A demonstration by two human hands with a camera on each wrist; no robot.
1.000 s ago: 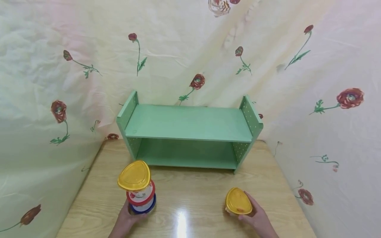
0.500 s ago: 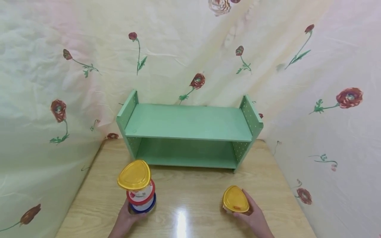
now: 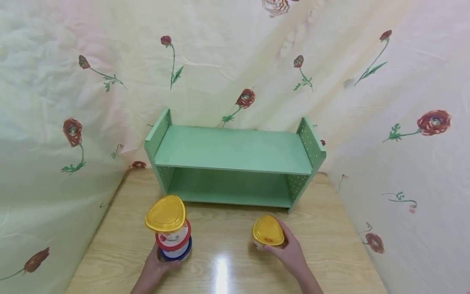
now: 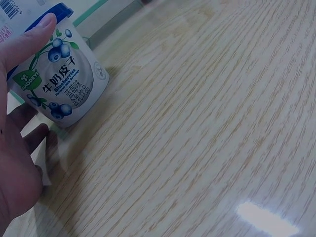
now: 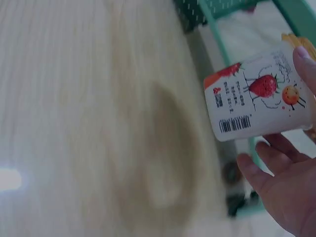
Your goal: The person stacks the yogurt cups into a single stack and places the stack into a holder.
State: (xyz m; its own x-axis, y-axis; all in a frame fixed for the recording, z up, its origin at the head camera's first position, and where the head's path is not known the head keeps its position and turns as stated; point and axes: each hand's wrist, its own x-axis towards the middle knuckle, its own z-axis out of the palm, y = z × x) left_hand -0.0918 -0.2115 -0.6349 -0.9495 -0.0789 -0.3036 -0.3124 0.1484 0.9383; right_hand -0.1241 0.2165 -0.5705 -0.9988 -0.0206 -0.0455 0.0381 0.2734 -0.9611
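Observation:
On the left of the table, three lidded cups form a stack. At its bottom is a white yogurt cup (image 4: 64, 81) with a blue lid and blueberry print, above it a red-lidded cup (image 3: 173, 246), and on top a cup with a rounded-triangle yellow lid (image 3: 167, 215). My left hand (image 3: 156, 265) grips the bottom cup, thumb at its blue rim. My right hand (image 3: 291, 251) holds another yellow-lidded cup (image 3: 268, 232) in front of the shelf. In the right wrist view this cup (image 5: 256, 94) shows strawberry print and a barcode, held above the table, its shadow beneath.
A green two-tier shelf (image 3: 235, 149) with raised perforated sides stands at the back of the wooden table (image 3: 220, 228). Floral cloth (image 3: 209, 49) hangs behind it and along both sides. A bright light reflection lies near the table's front.
My right hand has carried its yellow-lidded cup leftward and a little farther back, toward the middle. The left hand and the stack have stayed in place.

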